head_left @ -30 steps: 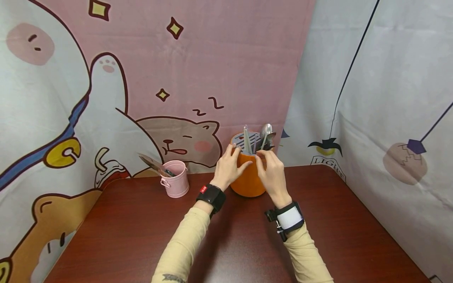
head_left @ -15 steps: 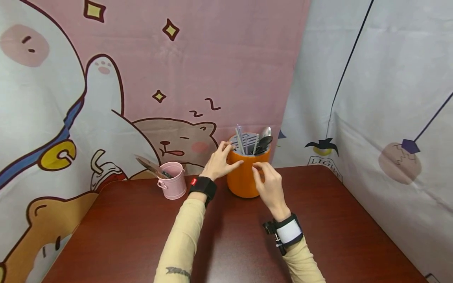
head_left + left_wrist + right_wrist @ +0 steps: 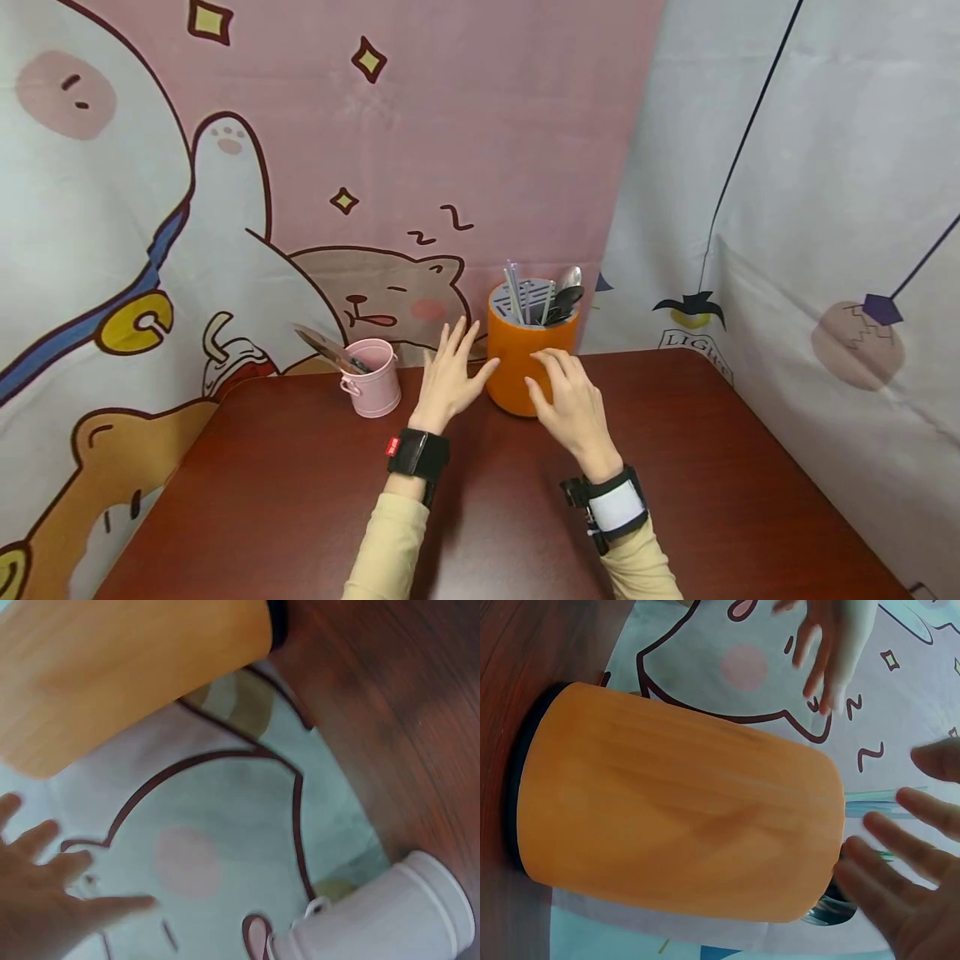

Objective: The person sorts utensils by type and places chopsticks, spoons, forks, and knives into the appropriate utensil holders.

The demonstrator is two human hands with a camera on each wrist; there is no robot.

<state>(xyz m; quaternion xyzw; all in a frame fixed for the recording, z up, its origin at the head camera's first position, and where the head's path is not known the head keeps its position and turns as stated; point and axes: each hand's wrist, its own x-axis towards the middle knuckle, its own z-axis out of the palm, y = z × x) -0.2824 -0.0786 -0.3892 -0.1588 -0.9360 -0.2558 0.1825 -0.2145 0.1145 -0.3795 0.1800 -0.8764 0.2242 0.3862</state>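
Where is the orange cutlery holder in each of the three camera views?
Head view: the orange holder stands at centre, at the back of the table, between both hands.
Left wrist view: it fills the top left corner.
Right wrist view: it lies across the middle of the picture, seen sideways.
Shared landmark: the cartoon cat's pink cheek.

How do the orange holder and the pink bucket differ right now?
The orange holder is taller and wider; the pink bucket is short and has a side handle. The holder has a slotted grey top with several utensils upright; the bucket's contents lean out leftward. Both stand on the table near the backdrop.
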